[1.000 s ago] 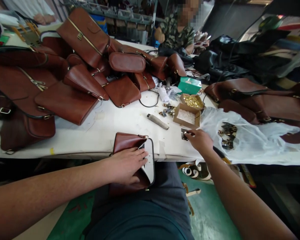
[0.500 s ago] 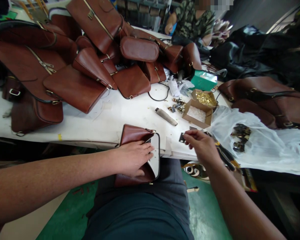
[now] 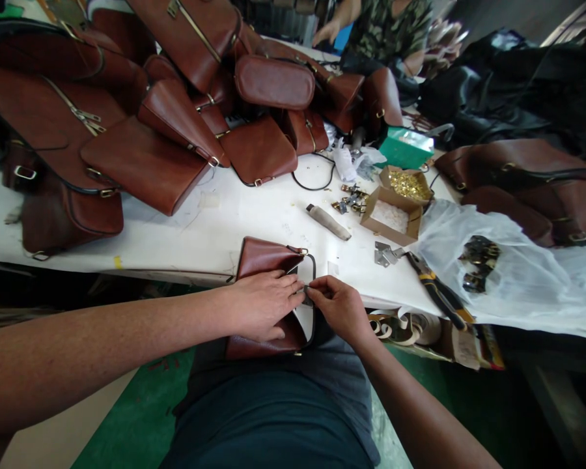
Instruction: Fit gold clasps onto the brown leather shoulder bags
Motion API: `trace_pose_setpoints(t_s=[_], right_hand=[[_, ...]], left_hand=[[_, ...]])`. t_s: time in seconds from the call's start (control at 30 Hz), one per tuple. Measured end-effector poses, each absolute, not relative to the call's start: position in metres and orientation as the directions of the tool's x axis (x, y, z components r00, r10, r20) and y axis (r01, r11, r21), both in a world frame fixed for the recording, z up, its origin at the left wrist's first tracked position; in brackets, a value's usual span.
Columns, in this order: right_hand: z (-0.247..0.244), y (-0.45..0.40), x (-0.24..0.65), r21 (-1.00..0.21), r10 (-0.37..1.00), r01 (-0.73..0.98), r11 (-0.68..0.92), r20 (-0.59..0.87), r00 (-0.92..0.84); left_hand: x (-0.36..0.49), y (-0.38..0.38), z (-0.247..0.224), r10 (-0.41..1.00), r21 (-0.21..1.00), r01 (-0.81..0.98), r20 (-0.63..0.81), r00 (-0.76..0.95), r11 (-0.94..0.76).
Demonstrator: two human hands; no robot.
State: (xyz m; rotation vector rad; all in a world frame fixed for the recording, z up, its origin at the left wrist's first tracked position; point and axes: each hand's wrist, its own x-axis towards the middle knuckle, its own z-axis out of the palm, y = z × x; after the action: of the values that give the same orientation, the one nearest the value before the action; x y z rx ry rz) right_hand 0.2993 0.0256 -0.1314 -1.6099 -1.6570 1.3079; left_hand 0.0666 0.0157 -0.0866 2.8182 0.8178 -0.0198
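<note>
A brown leather bag (image 3: 266, 256) rests between the table edge and my lap, its pale inside showing at the right. Across it lies my left hand (image 3: 268, 305), palm down with fingers spread, tips at the opening. My right hand (image 3: 339, 306) is at the bag's right edge, thumb and forefinger pinched on a small dark plate (image 3: 307, 287). The fingers of both hands nearly meet there. Most of the plate is hidden by my fingertips.
Brown bags (image 3: 146, 159) are heaped at the back left. To the right are cardboard boxes (image 3: 393, 215) of small parts, pliers (image 3: 439, 293), a grey-handled tool (image 3: 328, 222) and a plastic bag (image 3: 527, 273). A person's hand (image 3: 328, 31) shows across the table.
My right hand has moved left and down with the small plate, from above the table to the bag's opening. Metal plates beside the pliers have come into view. My left hand has stayed on the bag.
</note>
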Motion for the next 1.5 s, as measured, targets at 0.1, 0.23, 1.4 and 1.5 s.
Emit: trace_pose_setpoints(t_s=[0.1,0.23,1.4,1.5], right_hand=[[-0.127,0.024,0.298,-0.838,0.946,0.538,-0.088,-0.24,-0.219],[-0.124,0.025,0.298,-0.827,0.943,0.561,-0.035,-0.213,-0.256],[-0.109,0.149,0.307,-0.491,0.94,0.807,0.326,0.255,-0.225],[-0.123,0.188,0.295,-0.341,0.944,0.882,0.326,0.158,-0.288]], left_hand=[[0.067,0.015,-0.083,0.52,0.178,0.524,-0.07,0.851,-0.833],[0.067,0.014,-0.082,0.518,0.163,0.521,-0.063,0.853,-0.838],[0.073,0.024,-0.071,0.532,0.238,0.553,-0.152,0.833,-0.798],[0.073,0.026,-0.067,0.524,0.245,0.556,-0.19,0.831,-0.794]])
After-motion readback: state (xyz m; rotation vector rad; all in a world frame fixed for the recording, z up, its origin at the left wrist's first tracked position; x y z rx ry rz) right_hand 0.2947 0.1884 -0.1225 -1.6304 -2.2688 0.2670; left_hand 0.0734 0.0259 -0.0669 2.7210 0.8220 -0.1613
